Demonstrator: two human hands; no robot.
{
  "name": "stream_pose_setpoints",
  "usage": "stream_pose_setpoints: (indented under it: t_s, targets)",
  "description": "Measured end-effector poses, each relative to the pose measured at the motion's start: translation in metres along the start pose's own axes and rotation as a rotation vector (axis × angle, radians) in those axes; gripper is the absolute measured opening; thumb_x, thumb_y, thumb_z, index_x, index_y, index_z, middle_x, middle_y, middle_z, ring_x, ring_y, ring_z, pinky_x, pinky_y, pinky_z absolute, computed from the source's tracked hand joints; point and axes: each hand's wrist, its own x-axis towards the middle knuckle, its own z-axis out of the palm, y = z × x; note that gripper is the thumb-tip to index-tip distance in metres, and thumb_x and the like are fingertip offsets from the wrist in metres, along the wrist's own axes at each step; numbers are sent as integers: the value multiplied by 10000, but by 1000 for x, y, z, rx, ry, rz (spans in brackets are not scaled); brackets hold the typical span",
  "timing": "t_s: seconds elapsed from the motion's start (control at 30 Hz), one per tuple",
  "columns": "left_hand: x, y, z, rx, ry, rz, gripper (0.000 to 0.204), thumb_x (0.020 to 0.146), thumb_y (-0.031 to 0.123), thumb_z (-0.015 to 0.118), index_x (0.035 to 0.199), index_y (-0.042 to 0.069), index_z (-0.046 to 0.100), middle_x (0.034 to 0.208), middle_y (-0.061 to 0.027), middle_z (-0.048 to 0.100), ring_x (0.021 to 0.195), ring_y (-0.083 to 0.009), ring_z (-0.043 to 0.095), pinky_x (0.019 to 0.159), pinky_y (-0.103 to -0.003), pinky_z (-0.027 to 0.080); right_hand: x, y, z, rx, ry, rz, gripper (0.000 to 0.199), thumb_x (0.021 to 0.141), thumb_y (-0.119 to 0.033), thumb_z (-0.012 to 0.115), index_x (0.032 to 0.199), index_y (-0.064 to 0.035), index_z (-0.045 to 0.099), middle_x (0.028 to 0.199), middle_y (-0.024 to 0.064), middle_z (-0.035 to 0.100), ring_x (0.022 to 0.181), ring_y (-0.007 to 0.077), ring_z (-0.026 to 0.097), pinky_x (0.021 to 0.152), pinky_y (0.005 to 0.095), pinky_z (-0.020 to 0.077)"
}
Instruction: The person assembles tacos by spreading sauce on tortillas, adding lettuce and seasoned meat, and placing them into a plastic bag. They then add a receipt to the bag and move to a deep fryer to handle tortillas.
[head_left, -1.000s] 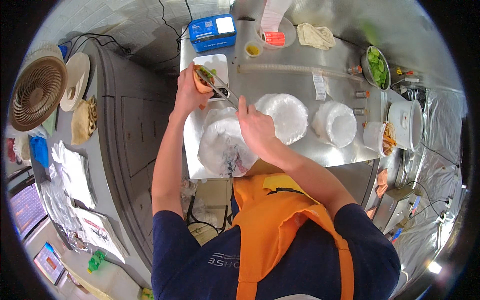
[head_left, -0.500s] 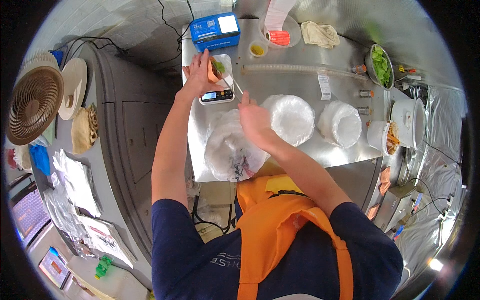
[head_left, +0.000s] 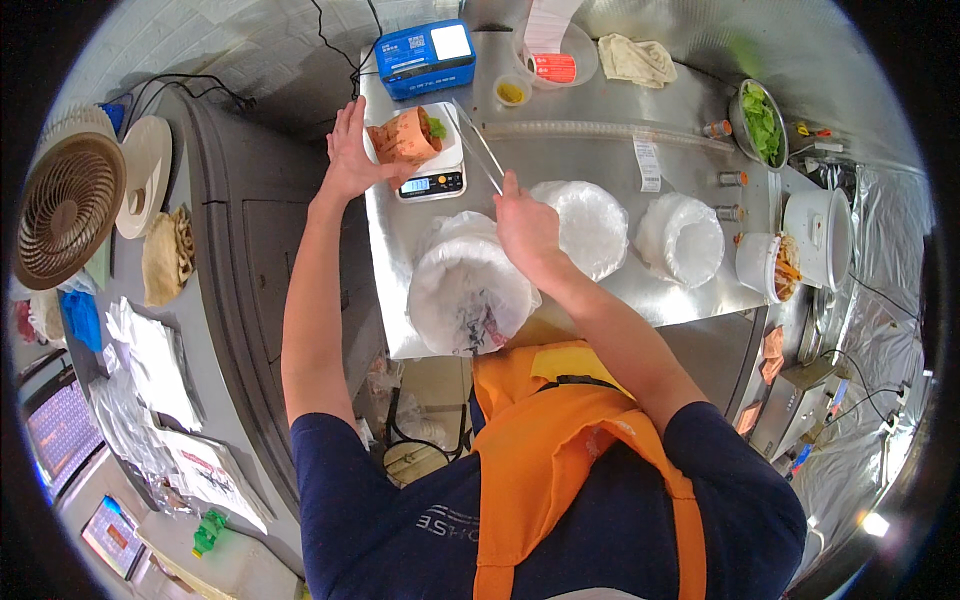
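A food wrap in orange-brown paper (head_left: 405,140), with green leaf at its right end, lies on a small white kitchen scale (head_left: 452,152) at the table's far left. My left hand (head_left: 350,160) is open at the wrap's left side, fingers stretched upward; its thumb reaches towards the scale's front, and whether it touches the wrap I cannot tell. In my right hand (head_left: 527,222) are metal tongs (head_left: 487,147), their tips pointing up and left, just right of the scale. Below that hand stands a large container lined with white plastic (head_left: 440,290).
Two more plastic-lined containers (head_left: 590,235) (head_left: 690,245) stand to the right. Behind the scale is a blue box (head_left: 425,70), near a small yellow-filled cup (head_left: 510,92). A metal bowl of greens (head_left: 762,125) sits far right. A long clear tube (head_left: 590,130) crosses the table.
My left hand has moved left off the wrap, which now shows on the scale. My right hand has shifted slightly right with the tongs, whose tips have come away from the wrap.
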Motion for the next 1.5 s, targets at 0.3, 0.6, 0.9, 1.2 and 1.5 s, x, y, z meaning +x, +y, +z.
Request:
stream_pose_setpoints:
  t_s: [0.3,0.6,0.9,1.2,1.5]
  targets:
    - [16,12,-2,29,-117,40,1329,596,407,973,1643,105,214,1645,-195,314,1533,-410,266,1227,-584,268,-1,2,-10,41,-52,7,491,1004,-155,528,1429,84,474,993,224,712,818,383,732,690,484,583]
    - [17,48,30,220,-213,-119,1303,588,223,957,1650,173,203,1471,-165,493,1361,-427,464,1081,-583,457,-1,-26,-6,-96,-147,-173,571,904,-65,577,1432,110,447,964,224,688,780,363,724,644,459,581]
    - [-28,178,69,-727,75,186,1259,682,4,903,1647,61,97,1352,-190,467,1249,-325,529,1055,-416,511,-101,60,-142,-168,76,-147,500,1017,-245,601,1440,1,499,874,132,656,656,285,686,537,387,544]
    - [-66,477,228,-932,-164,341,1167,673,-20,902,1604,11,199,1461,-157,427,1330,-270,515,1116,-367,473,-246,257,-292,-256,40,163,481,1038,-231,560,1426,44,486,892,164,671,731,342,701,592,450,551]
    - [-75,485,368,-305,14,271,1061,548,331,983,1447,72,482,1383,-138,541,1356,-406,423,1142,-541,337,-236,434,-188,-56,29,37,443,1018,-236,584,1364,36,529,864,144,685,693,342,691,605,446,553]
